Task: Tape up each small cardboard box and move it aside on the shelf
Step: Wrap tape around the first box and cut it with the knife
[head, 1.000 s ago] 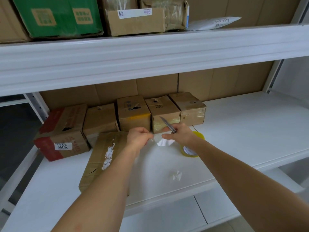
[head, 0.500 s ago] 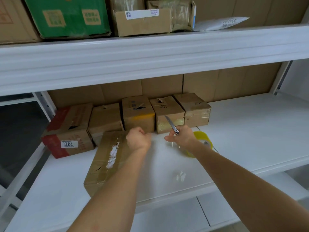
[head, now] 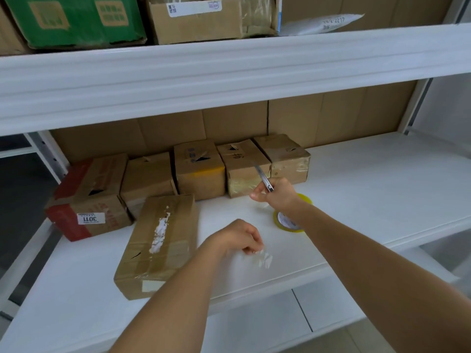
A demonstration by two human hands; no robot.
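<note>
Our right hand [head: 276,197] grips a slim metal utility knife [head: 263,177]; our left hand [head: 235,238] pinches crinkled clear tape [head: 262,258] on the smooth white shelf [head: 369,189], flat cardboard box [head: 160,243] just left.

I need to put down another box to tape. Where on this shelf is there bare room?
Bare white shelf stretches right of the tape roll and the rightmost small box. A narrower patch lies between the flat box and the roll, but the left hand holds cut tape there. The back left is crowded with boxes.

Brown cardboard boxes [head: 198,169] are shown on a white shelf [head: 369,179]; one red-edged box [head: 86,200], a yellow tape roll [head: 288,222], a green carton [head: 74,19].
</note>
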